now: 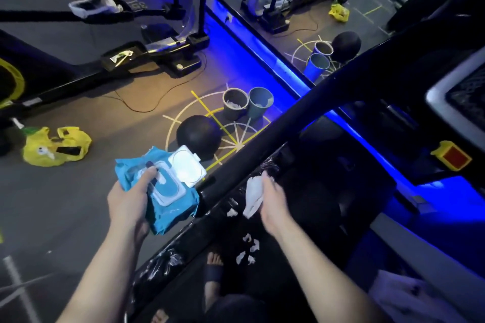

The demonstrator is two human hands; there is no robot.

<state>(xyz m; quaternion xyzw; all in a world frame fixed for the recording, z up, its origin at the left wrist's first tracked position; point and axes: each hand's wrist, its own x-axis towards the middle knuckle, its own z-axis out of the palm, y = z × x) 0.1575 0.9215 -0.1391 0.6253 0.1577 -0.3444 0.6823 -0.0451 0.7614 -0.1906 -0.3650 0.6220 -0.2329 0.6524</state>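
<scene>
My left hand (pixel 131 195) grips a blue pack of wet wipes (pixel 168 191), thumb on its top, with the white flip lid (pixel 186 165) standing open. My right hand (pixel 273 199) holds a crumpled white wipe (pixel 253 195) against the black treadmill deck beside a long black handrail (pixel 283 126). Small white scraps (pixel 248 249) lie on the dark deck below the wipe.
A black medicine ball (pixel 198 135) and two grey bins (pixel 235 103) stand on floor markings ahead. A yellow plastic bag (pixel 56 145) lies at the left. Exercise bike frames (pixel 147 52) and a mirror wall with blue lighting (pixel 252 44) fill the back. The treadmill console (pixel 459 97) is at the right.
</scene>
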